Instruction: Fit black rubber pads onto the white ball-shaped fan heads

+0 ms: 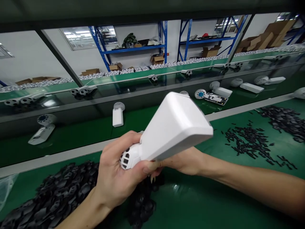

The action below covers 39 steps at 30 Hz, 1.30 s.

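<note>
Held up in front of me is a white plastic device (173, 127) with a boxy, wide-ended body and a round vented head with black patches. My left hand (121, 165) is closed around that round head, thumb along the near side. Beneath the device, my right hand (181, 160) reaches in from the right; its curled fingertips show just under my left thumb. Whatever the right fingers pinch is hidden behind the left hand and the device. Below my hands lies a small cluster of black plastic pieces (143, 203).
A big heap of black curved pieces (57, 194) lies left, small black strips (250, 140) and another black heap (283, 121) right. Beyond a pale rail (71, 151), similar white devices (117, 116) lie on a green belt (78, 127). Blue shelves (135, 49) stand behind.
</note>
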{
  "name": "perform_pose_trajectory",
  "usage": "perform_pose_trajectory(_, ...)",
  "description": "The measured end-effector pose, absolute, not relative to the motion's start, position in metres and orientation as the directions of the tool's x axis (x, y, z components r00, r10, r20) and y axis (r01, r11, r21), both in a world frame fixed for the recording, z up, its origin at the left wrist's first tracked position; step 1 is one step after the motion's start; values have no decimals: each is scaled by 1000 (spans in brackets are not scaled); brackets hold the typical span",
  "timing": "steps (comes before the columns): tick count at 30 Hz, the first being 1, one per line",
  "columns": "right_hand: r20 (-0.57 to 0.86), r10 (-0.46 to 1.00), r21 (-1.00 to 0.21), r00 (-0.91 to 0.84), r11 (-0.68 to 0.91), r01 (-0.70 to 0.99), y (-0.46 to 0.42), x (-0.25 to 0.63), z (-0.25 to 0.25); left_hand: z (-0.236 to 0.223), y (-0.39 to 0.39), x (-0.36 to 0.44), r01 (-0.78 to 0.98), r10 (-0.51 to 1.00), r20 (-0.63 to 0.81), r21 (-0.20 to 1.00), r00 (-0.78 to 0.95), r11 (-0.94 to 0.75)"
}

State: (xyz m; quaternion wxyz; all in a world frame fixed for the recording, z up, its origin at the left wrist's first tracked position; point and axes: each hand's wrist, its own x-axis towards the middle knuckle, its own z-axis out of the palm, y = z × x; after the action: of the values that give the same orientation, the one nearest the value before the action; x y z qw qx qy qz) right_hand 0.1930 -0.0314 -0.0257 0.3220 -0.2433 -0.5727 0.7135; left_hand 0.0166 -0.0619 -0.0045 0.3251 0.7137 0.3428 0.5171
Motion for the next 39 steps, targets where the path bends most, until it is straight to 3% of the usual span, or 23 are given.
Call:
perform_pose_trajectory(3, 181, 784, -916, -593, -85, -392, -41, 190, -39, -9, -62, 14, 127, 849, 490, 846, 198, -518)
perform_pose_trajectory(6, 294, 779, -908, -554, 47, -416, -48, 187, -45, -13, -64, 14, 113, 852, 490, 851, 184, -514)
perform_pose_trajectory(9, 307, 764, -916, -568, 74, -395, -46, 186, -41, -15, -66, 18, 44, 879, 453, 885, 148, -464)
perform_pose_trajectory(12, 228, 754, -928, -616, -23, -371, -35, 191, -33, -13, -63, 20, -35, 936, 325, 946, 132, -323)
perform_pose_trajectory(13, 179, 749, -952, -638, -32, -304, -30, 195, -31, -11, -60, 20, -41, 956, 273, 962, 109, -270)
perform_pose_trajectory(15, 24, 726, -995, -688, 81, 51, -18, 205, -29, -4, -52, 18, -69, 982, 182, 981, 43, -179)
perform_pose_trajectory(17, -155, 712, -846, -685, 262, 464, -9, 214, -30, 6, -43, 12, -162, 998, 70, 984, -4, -70)
perform_pose_trajectory(18, -219, 708, -737, -671, 331, 590, -7, 216, -30, 11, -38, 8, -236, 1000, -10, 972, 13, 13)
perform_pose_trajectory(19, -259, 705, -656, -660, 373, 656, -6, 217, -31, 15, -34, 4, -318, 994, -94, 942, 58, 107)
perform_pose_trajectory(21, -279, 704, -611, -653, 394, 686, -9, 213, -31, 20, -29, -3, -467, 959, -211, 839, 190, 277)
perform_pose_trajectory(25, -298, 715, -557, -633, 408, 723, -23, 199, -33, 15, -28, -14, -575, 922, -165, 739, 351, 351)
perform_pose_trajectory(29, -312, 706, -597, -636, 376, 709, -24, 197, -40, 10, -31, -13, -520, 923, -117, 797, 366, 307)
perform_pose_trajectory(33, -315, 683, -687, -659, 316, 655, -10, 205, -49, 11, -32, -11, -396, 966, -116, 896, 233, 203)
perform_pose_trajectory(39, -306, 658, -813, -689, 197, 549, 10, 214, -64, 4, -23, -17, 133, 1000, -10, 991, -17, 12)
